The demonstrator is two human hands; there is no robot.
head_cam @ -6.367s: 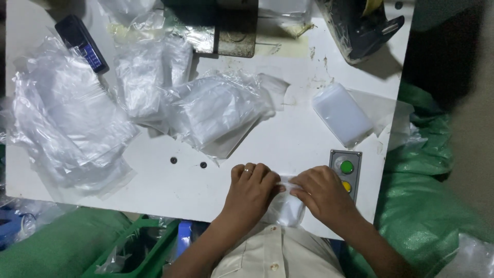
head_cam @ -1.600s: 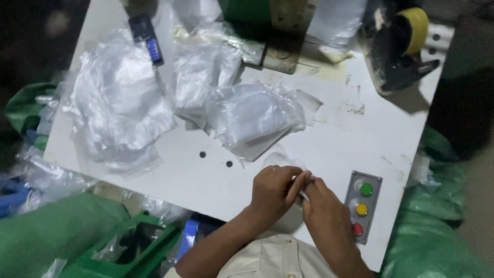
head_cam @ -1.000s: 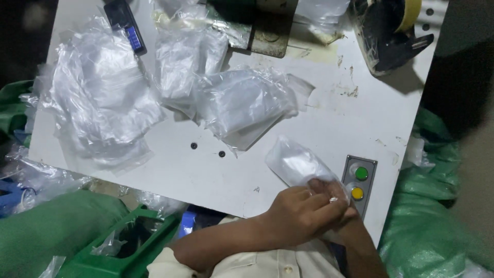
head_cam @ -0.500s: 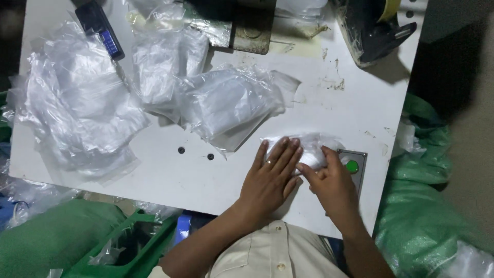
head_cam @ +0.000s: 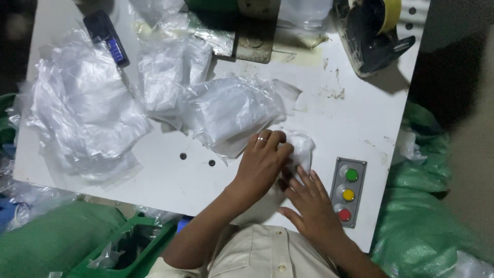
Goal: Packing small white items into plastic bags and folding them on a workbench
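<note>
The left hand (head_cam: 262,164) presses curled fingers onto a small clear bag (head_cam: 301,146) at centre frame on the white desk (head_cam: 329,128); the right hand (head_cam: 309,206) lies flat, fingers spread, just below. A button panel (head_cam: 349,191) sits right; heaped plastic bags (head_cam: 226,108) crowd upper left.

A small white packet in clear plastic (head_cam: 301,146) lies flat on the white tabletop (head_cam: 329,128). It is crumpled, just left of the button panel (head_cam: 348,191), partly covered.
</note>
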